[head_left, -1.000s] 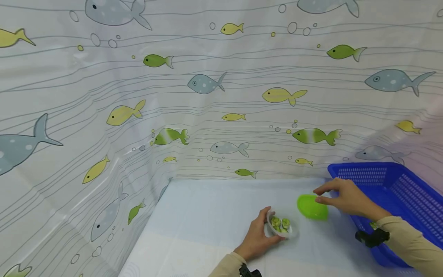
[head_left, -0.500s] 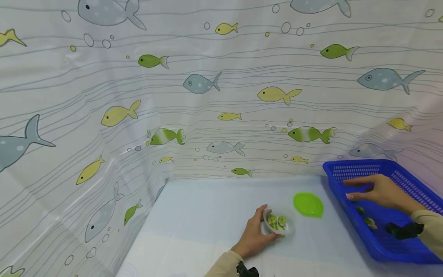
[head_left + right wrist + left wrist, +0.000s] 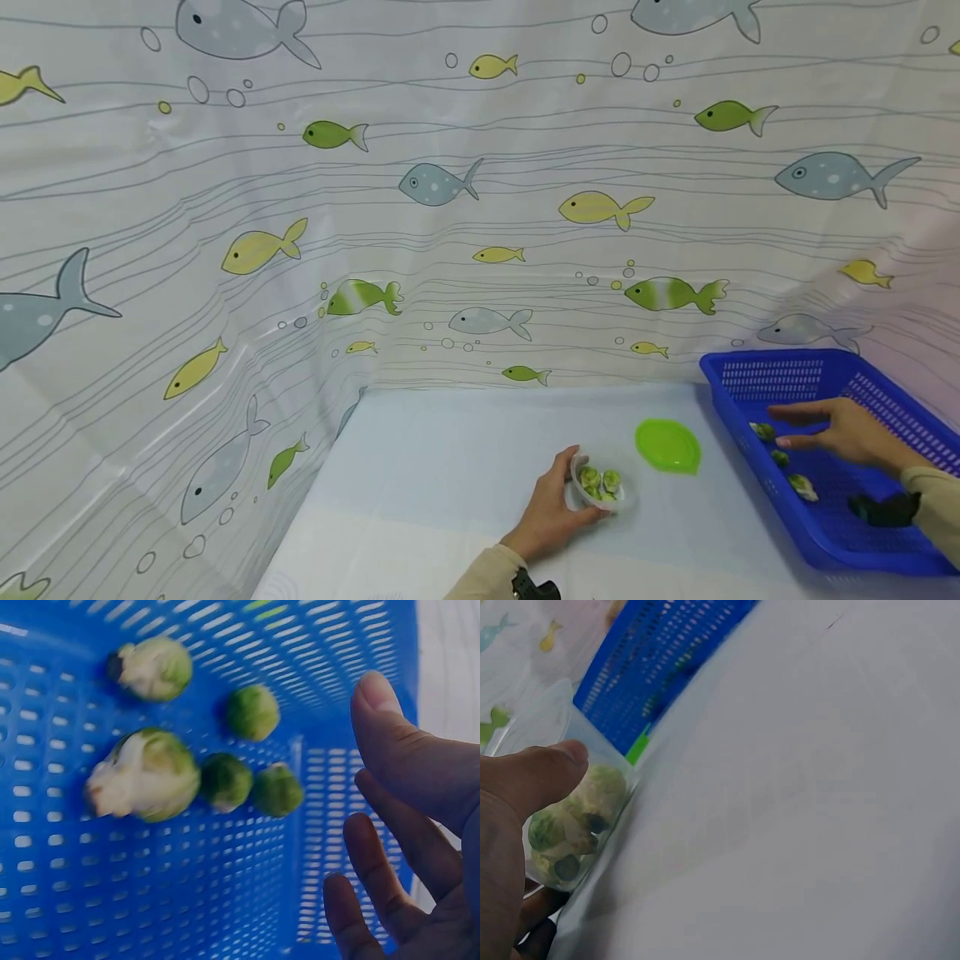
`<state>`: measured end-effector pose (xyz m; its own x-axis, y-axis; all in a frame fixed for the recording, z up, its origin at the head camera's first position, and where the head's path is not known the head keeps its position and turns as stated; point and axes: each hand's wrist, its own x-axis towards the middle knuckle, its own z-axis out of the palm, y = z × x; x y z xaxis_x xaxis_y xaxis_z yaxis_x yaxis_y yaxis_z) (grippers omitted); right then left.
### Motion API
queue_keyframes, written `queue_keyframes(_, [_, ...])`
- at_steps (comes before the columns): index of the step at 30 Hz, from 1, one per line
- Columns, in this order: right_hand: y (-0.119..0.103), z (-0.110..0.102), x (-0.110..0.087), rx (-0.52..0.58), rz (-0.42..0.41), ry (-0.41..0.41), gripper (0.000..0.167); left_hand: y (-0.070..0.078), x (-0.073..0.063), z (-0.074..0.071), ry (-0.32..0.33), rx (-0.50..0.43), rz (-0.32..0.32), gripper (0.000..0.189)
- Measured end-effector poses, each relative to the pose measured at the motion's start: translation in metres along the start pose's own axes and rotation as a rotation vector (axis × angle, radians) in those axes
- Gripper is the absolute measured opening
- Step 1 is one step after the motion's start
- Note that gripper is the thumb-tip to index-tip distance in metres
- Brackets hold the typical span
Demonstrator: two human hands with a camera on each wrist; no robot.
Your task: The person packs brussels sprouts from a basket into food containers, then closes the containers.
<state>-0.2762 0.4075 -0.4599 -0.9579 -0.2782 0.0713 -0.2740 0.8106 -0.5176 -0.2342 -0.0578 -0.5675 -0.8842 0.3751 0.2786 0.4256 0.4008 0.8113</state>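
Note:
My left hand [image 3: 551,512] holds a small clear plastic container [image 3: 628,493], thumb and fingers around its sides, on the white table. Several Brussels sprouts [image 3: 591,477] lie inside it; through the clear wall in the left wrist view, sprouts [image 3: 600,791] show below the thumb. Over the blue basket, my right hand [image 3: 855,433] has its thumb and fingers spread apart, nothing between them. In the right wrist view, several loose sprouts [image 3: 146,776] lie on the basket's floor, to the left of the right hand's fingertips.
The blue perforated basket [image 3: 780,360] stands at the right of the table [image 3: 450,467]. Between it and the container lies a bright green leaf-shaped piece [image 3: 667,446]. A fish-patterned sheet [image 3: 420,242] rises behind the table and along its left side.
My right hand has moved right from above the green piece to over the basket, its fingers staying spread. My left hand keeps holding the container in place.

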Motion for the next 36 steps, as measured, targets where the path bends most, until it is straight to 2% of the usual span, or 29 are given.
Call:
queue_keyframes(13, [0.025, 0.017, 0.011, -0.007, 0.004, -0.03, 0.061, -0.003, -0.001, 0.001, 0.0, 0.007, 0.029, 0.096])
queue_keyframes(21, [0.03, 0.022, 0.026, -0.029, -0.038, -0.038, 0.054, -0.001, -0.001, 0.001, 0.004, 0.001, 0.025, 0.095])
queue_keyframes(26, [0.03, 0.024, 0.032, -0.023, -0.021, -0.061, 0.051, 0.001, -0.001, 0.002, -0.008, -0.002, 0.03, 0.094])
queue_keyframes(36, [0.033, 0.032, 0.043, -0.028, -0.004, -0.045, 0.047, -0.002, -0.001, 0.0, -0.005, 0.017, 0.036, 0.094])
